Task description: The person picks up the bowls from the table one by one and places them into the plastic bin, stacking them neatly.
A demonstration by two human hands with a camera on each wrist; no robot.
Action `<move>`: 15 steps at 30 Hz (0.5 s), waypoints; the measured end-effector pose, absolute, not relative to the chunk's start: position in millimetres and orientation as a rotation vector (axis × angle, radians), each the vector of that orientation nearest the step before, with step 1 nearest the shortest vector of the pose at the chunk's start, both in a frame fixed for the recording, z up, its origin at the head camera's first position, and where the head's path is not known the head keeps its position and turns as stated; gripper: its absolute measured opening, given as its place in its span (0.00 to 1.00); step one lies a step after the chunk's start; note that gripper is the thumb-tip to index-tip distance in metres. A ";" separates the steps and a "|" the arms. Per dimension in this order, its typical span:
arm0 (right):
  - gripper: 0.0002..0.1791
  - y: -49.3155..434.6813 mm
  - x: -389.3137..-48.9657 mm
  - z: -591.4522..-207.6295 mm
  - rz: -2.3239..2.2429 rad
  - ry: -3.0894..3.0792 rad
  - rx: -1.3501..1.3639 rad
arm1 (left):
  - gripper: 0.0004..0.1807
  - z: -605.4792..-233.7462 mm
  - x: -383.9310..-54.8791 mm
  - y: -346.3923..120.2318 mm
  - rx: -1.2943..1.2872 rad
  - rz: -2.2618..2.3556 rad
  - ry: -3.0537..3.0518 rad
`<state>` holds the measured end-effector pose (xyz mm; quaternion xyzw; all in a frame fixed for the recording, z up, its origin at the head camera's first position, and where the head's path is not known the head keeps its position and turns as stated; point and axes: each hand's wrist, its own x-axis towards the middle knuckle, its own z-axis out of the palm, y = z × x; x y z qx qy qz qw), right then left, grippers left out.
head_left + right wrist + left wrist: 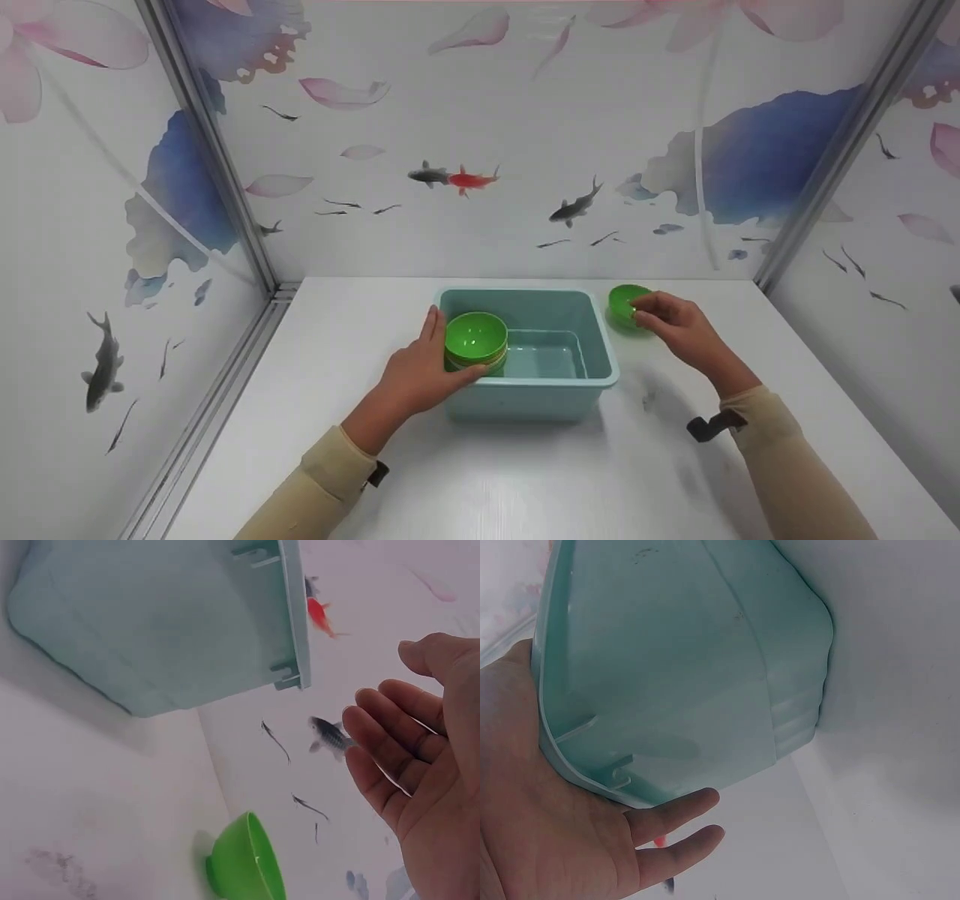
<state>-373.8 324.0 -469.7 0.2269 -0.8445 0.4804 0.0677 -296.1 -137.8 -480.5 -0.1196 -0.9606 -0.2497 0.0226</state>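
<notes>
A light teal plastic bin stands on the white table. Inside it, against the left end, sits a stack of small bowls with a green bowl on top and paler rims below. My left hand rests against the bin's near left corner, thumb along the front rim and fingers straight on the left side. Another green bowl stands upright on the table beyond the bin's right side. Near this bowl hovers my right hand, which in the right wrist view shows loosely bent fingers and an empty palm.
The white table is bounded by a back panel and side panels printed with fish and petals. Metal posts mark the corners. A smudge lies on the tabletop to the bin's right.
</notes>
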 end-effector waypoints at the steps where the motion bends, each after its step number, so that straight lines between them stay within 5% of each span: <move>1: 0.15 326.0 -373.0 -472.7 1.440 -2.555 0.666 | 0.73 -480.6 -296.2 -137.7 -0.368 -0.776 -2.974; 15: 0.19 337.4 -373.8 -493.9 1.384 -2.624 0.556 | 0.72 -478.7 -294.9 -136.8 -0.356 -0.779 -2.986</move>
